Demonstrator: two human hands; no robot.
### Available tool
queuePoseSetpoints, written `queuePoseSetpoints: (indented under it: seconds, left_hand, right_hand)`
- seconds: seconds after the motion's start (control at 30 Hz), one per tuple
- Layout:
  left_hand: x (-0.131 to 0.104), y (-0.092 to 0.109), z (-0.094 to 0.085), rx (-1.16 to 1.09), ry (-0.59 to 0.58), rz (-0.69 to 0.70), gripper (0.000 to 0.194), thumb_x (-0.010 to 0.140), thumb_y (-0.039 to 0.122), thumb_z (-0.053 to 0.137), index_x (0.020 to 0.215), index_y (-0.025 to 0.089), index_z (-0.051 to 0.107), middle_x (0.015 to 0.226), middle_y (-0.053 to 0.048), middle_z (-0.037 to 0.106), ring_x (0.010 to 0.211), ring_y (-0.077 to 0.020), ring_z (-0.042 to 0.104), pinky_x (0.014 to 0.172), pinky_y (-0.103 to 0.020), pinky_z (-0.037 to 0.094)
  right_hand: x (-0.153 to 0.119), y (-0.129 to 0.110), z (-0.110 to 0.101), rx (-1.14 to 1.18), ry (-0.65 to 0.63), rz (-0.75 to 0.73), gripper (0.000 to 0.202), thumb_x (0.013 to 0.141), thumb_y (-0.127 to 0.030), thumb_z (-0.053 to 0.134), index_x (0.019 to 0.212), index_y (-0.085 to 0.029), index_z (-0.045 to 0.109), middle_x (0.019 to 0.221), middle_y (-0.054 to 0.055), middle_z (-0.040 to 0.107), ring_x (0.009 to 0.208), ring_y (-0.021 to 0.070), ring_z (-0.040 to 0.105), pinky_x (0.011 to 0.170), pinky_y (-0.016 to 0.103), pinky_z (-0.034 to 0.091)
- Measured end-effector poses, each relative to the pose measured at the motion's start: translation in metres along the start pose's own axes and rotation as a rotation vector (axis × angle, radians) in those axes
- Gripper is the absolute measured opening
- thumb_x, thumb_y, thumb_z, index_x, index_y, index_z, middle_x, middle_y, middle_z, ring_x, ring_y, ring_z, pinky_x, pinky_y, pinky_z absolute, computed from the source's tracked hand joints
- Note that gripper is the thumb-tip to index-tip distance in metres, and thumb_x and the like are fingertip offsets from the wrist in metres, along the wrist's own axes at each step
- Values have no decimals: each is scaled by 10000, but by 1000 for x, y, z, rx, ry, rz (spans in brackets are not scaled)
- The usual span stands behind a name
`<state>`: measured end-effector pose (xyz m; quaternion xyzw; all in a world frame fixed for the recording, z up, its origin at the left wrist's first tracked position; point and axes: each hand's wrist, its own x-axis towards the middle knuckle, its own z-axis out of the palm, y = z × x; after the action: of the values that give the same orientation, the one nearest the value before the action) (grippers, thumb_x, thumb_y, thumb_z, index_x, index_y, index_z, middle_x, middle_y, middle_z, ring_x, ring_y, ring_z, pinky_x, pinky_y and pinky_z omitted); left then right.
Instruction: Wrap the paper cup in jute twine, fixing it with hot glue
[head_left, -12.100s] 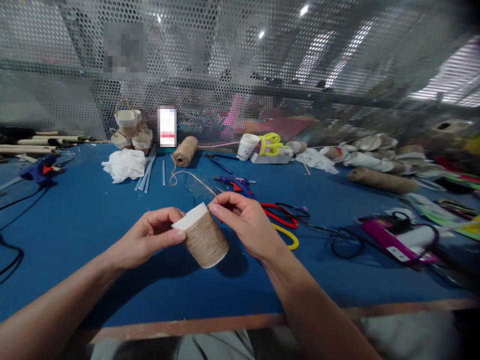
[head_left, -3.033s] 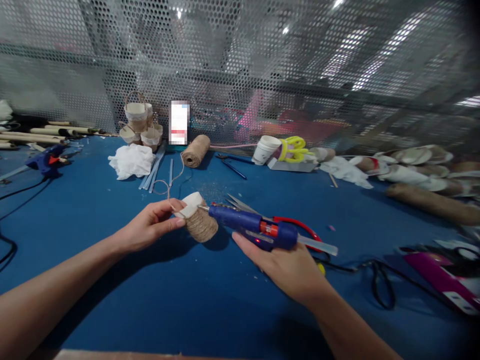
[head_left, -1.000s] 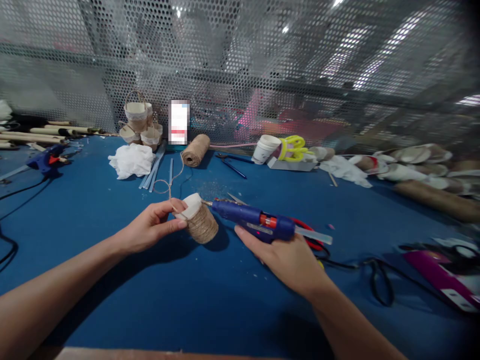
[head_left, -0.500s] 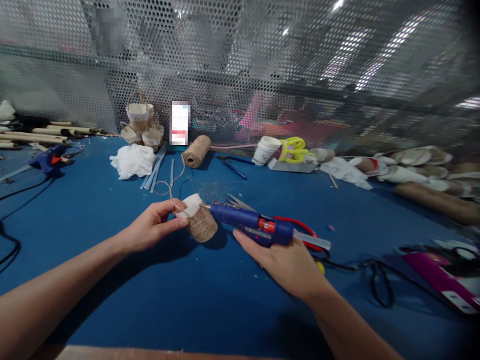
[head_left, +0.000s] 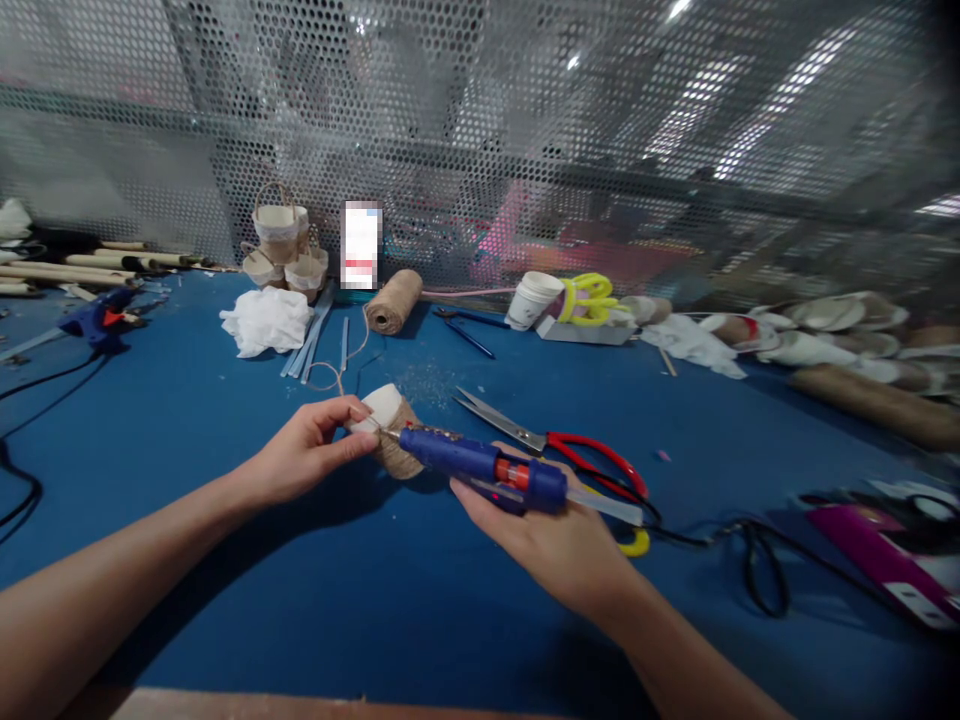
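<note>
A small white cup wrapped in brown twine (head_left: pixel 406 458) is pinched at its left edge by my left hand (head_left: pixel 319 447), between thumb and fingers. My right hand (head_left: pixel 551 535) grips a blue glue gun (head_left: pixel 469 455) with a clear glue stick out of its back. The nozzle is at the cup's side, close to my left thumb; whether it touches cannot be made out. From the cup a loose strand of twine curls back to the twine roll (head_left: pixel 395 303). Red-handled scissors (head_left: pixel 517 428) lie just behind the glue gun.
Finished small baskets (head_left: pixel 283 240), a crumpled white cloth (head_left: pixel 267 322) and clear glue sticks (head_left: pixel 311 340) stand or lie at back left. Another glue gun (head_left: pixel 99 322) rests far left. Behind are white cups (head_left: pixel 534 300) and yellow tape (head_left: pixel 589 300). A black cord (head_left: pixel 686 540) runs right.
My right hand has moved the glue gun left and slightly down, bringing its nozzle nearer my left thumb. More of the scissors now shows. The cup has tilted slightly; my left hand has barely moved.
</note>
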<state>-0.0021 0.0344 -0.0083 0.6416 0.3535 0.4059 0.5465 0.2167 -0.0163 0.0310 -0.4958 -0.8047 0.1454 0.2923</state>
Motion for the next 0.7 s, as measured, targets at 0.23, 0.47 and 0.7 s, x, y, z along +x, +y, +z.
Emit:
queuePoseSetpoints:
  seconds: [0.23, 0.47, 0.7]
  left_hand:
    - [0, 0, -1, -28, -32, 38, 137, 735, 239, 624, 691, 134, 549, 758, -7, 561, 718, -118, 513, 705, -254, 402]
    - [0, -1, -3, -28, -72, 71, 148, 755, 248, 614, 682, 138, 545, 784, -10, 565, 738, -116, 510, 717, -243, 397]
    - [-1, 1, -2, -24, -59, 65, 208, 729, 295, 644, 657, 135, 532, 794, -15, 543, 745, -119, 493, 713, -243, 395]
  right_hand:
    - [-2, 18, -6, -36, 69, -106, 131, 757, -260, 551, 774, -247, 680, 671, 34, 676, 662, 205, 635, 616, 315, 506]
    - [-3, 34, -6, -287, 69, -239, 250, 788, -188, 478, 867, -241, 710, 687, 58, 696, 683, 234, 643, 656, 362, 500]
    - [1, 35, -6, -482, 25, -372, 388, 789, -99, 361, 877, -206, 723, 685, 105, 697, 660, 266, 649, 626, 412, 493]
